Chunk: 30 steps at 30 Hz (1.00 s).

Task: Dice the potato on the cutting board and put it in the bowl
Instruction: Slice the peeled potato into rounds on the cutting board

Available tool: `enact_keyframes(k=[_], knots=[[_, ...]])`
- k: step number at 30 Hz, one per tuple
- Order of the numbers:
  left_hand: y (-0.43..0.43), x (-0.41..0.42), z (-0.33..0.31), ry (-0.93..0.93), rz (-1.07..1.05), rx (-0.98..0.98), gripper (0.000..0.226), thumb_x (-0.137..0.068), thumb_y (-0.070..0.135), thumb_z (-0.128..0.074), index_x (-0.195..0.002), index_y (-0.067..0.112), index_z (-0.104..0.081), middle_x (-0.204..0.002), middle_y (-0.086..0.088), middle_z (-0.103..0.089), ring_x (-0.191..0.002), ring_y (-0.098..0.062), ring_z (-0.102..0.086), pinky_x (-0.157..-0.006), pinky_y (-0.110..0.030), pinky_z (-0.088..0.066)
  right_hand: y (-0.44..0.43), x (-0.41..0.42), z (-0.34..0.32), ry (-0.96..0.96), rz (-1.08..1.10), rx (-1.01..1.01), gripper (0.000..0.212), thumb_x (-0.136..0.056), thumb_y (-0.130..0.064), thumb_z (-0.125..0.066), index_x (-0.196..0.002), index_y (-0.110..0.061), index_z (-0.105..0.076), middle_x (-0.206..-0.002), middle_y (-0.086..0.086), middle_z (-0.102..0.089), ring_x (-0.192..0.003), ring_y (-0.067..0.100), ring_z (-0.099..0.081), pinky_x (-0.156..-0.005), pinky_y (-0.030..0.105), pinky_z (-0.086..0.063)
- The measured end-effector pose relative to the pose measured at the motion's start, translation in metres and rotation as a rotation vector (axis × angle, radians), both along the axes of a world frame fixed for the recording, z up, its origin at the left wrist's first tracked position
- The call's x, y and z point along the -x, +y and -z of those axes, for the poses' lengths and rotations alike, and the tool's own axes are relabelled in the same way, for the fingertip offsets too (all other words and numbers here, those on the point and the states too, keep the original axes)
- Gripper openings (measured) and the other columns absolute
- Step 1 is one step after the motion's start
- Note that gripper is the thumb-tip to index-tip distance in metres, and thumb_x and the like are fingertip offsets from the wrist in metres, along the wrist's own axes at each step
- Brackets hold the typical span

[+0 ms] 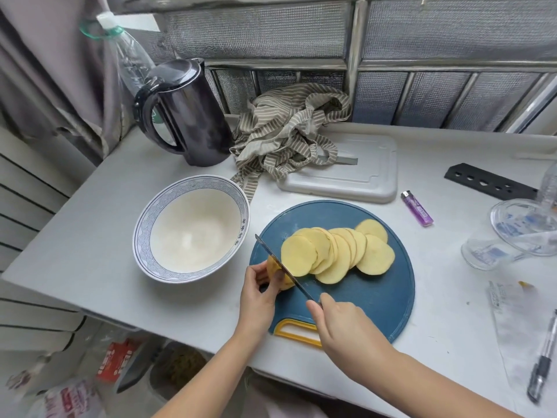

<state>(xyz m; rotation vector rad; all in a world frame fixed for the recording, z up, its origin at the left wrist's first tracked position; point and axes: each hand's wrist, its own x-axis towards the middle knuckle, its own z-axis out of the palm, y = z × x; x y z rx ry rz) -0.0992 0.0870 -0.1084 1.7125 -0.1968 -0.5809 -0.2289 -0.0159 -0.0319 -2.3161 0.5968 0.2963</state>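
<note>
A round blue cutting board (376, 297) with a yellow handle lies on the white table. Several round yellow potato slices (337, 254) overlap in a row across it. At the board's left edge my left hand (259, 297) holds the small uncut end of the potato (278, 274). My right hand (343, 324) grips a knife (283, 267), its blade angled between the potato end and the nearest slice. Left of the board sits a white bowl (141, 236) with a blue patterned rim, with nothing visible in it.
A black kettle (193, 116) and a plastic bottle (132, 55) stand at the back left. A striped cloth (286, 128) lies partly on a grey lidded box (361, 176). A purple lighter (417, 208), glassware (518, 230), a black strip (488, 182) and a pen (542, 372) occupy the right.
</note>
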Motion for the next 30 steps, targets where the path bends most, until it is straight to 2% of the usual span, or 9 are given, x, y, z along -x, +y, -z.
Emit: enact_keyframes(k=[7,11,13,15,17,19,22,25,30], knots=[[0.001,-0.002,0.002,0.027,-0.026,-0.009,0.059,-0.076,0.063,-0.067,-0.109,0.016,-0.056,-0.106,-0.009,-0.069,-0.104,-0.023,-0.065,-0.095,-0.051,-0.050,0.003,-0.015,0.004,-0.002,0.016,0.010,0.039,-0.104,-0.044,-0.019,-0.071,-0.024,-0.023,-0.068,-0.001,-0.038,-0.073,0.027,-0.044,-0.067,0.038,-0.035],[0.000,-0.003,0.001,0.036,-0.044,-0.025,0.080,-0.060,0.077,-0.069,-0.109,0.016,-0.056,-0.106,-0.009,-0.069,-0.104,-0.024,-0.065,-0.094,-0.050,-0.051,0.003,-0.017,0.007,-0.002,0.017,0.010,0.038,-0.104,-0.044,-0.019,-0.071,-0.025,-0.023,-0.068,-0.002,-0.038,-0.071,0.026,-0.042,-0.064,0.037,-0.033],[0.000,-0.003,0.000,0.031,-0.039,-0.033,0.082,-0.058,0.078,-0.070,-0.110,0.016,-0.056,-0.107,-0.009,-0.069,-0.104,-0.023,-0.065,-0.094,-0.049,-0.051,0.002,-0.014,0.007,-0.005,0.018,0.012,0.038,-0.104,-0.043,-0.019,-0.071,-0.025,-0.022,-0.067,-0.002,-0.038,-0.068,0.026,-0.040,-0.061,0.037,-0.031],[-0.001,-0.003,-0.002,0.031,-0.031,-0.036,0.077,-0.060,0.072,-0.072,-0.109,0.015,-0.055,-0.107,-0.010,-0.068,-0.103,-0.023,-0.065,-0.094,-0.048,-0.051,0.001,-0.008,0.006,-0.014,0.028,-0.002,0.037,-0.105,-0.040,-0.020,-0.072,-0.023,-0.022,-0.067,-0.002,-0.036,-0.066,0.026,-0.040,-0.058,0.035,-0.031],[-0.002,-0.003,-0.002,0.031,-0.019,-0.040,0.063,-0.066,0.059,-0.072,-0.107,0.015,-0.054,-0.108,-0.011,-0.067,-0.102,-0.023,-0.065,-0.095,-0.047,-0.051,0.001,-0.001,0.006,-0.003,0.026,-0.010,0.035,-0.106,-0.036,-0.020,-0.074,-0.021,-0.022,-0.069,-0.002,-0.033,-0.070,0.028,-0.043,-0.062,0.037,-0.035],[-0.002,-0.003,-0.001,0.025,-0.001,-0.038,0.054,-0.068,0.050,-0.069,-0.106,0.015,-0.053,-0.108,-0.011,-0.067,-0.102,-0.022,-0.065,-0.095,-0.044,-0.051,0.001,0.006,0.009,0.001,0.041,-0.026,0.036,-0.105,-0.040,-0.019,-0.073,-0.024,-0.023,-0.067,-0.002,-0.035,-0.064,0.024,-0.039,-0.060,0.036,-0.032],[-0.003,-0.003,-0.002,0.000,0.007,-0.042,0.053,-0.069,0.050,-0.068,-0.105,0.014,-0.054,-0.106,-0.008,-0.067,-0.101,-0.017,-0.065,-0.092,-0.034,-0.052,0.001,0.007,0.017,0.003,0.052,-0.019,0.036,-0.103,-0.043,-0.018,-0.072,-0.025,-0.024,-0.067,-0.002,-0.038,-0.063,0.022,-0.038,-0.057,0.034,-0.029],[-0.005,-0.003,-0.006,-0.019,0.004,-0.043,0.047,-0.071,0.046,-0.067,-0.103,0.013,-0.054,-0.104,-0.007,-0.067,-0.098,-0.015,-0.064,-0.083,-0.021,-0.052,0.000,0.003,0.015,0.003,0.085,-0.044,0.037,-0.104,-0.043,-0.019,-0.073,-0.023,-0.026,-0.069,-0.001,-0.040,-0.070,0.026,-0.043,-0.066,0.037,-0.036],[-0.005,-0.006,-0.007,-0.031,0.029,-0.051,0.047,-0.072,0.046,-0.067,-0.102,0.013,-0.054,-0.104,-0.005,-0.066,-0.097,-0.012,-0.063,-0.081,-0.018,-0.050,0.000,-0.004,0.011,-0.011,0.102,-0.063,0.038,-0.105,-0.041,-0.019,-0.074,-0.020,-0.030,-0.071,-0.001,-0.041,-0.071,0.025,-0.045,-0.070,0.038,-0.039]])
